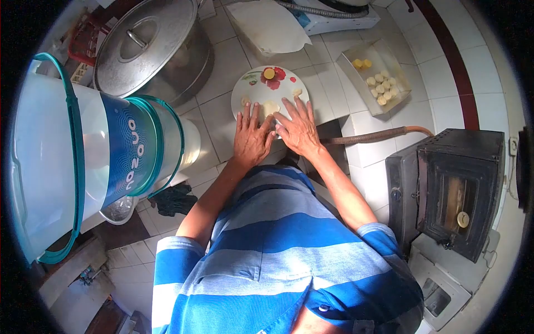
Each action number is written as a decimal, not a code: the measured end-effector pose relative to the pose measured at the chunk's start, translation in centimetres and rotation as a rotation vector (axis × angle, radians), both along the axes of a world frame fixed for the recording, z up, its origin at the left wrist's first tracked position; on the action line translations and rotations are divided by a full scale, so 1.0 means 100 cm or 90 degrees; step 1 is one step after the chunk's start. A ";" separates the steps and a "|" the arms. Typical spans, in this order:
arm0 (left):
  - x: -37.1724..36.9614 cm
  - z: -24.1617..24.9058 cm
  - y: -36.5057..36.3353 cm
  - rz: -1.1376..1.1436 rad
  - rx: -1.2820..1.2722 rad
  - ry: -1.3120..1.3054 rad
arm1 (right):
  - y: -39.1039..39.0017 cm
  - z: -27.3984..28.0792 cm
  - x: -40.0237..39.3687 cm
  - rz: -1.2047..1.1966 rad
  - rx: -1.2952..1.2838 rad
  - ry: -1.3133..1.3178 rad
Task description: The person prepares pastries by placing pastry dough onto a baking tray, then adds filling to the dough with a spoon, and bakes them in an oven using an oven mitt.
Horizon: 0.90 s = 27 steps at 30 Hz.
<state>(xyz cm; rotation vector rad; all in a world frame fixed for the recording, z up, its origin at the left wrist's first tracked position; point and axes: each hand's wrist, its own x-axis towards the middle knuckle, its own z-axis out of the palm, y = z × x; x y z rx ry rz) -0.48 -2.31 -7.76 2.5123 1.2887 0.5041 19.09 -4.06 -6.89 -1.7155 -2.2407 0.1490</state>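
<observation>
A white plate (250, 83) with red flowers lies on the tiled surface in front of me. My left hand (252, 136) rests over its near left part, fingers stretched out. Over the near right part is my right hand (300, 128), its fingers spread, with the thumbs of both hands close together. A flattened pale piece of dough (271, 106) lies between my fingertips, partly hidden by them. Smaller dough bits (297, 92) sit near the right rim, close to my right fingertips. On the far side of the plate stands a small round yellow piece (269, 73).
A clear tray (346, 61) at the right holds several pale dough balls (381, 87) and yellow pieces (362, 64). A large lidded pot (150, 50) and water-filled buckets (97, 139) stand left. Beyond the plate lies a white sheet (267, 28). A black oven (461, 189) is at right.
</observation>
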 end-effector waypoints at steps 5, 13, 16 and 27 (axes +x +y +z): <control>-0.002 -0.005 -0.003 0.043 0.004 -0.012 | -0.006 -0.001 -0.004 0.026 -0.002 0.011; -0.003 -0.004 0.003 0.065 0.027 -0.013 | -0.007 -0.007 0.000 -0.018 0.010 -0.007; -0.004 0.000 0.006 0.064 0.033 0.003 | -0.006 -0.005 -0.001 -0.025 0.001 -0.018; -0.002 0.004 0.022 0.043 0.025 0.008 | 0.009 -0.010 0.001 -0.007 0.019 0.036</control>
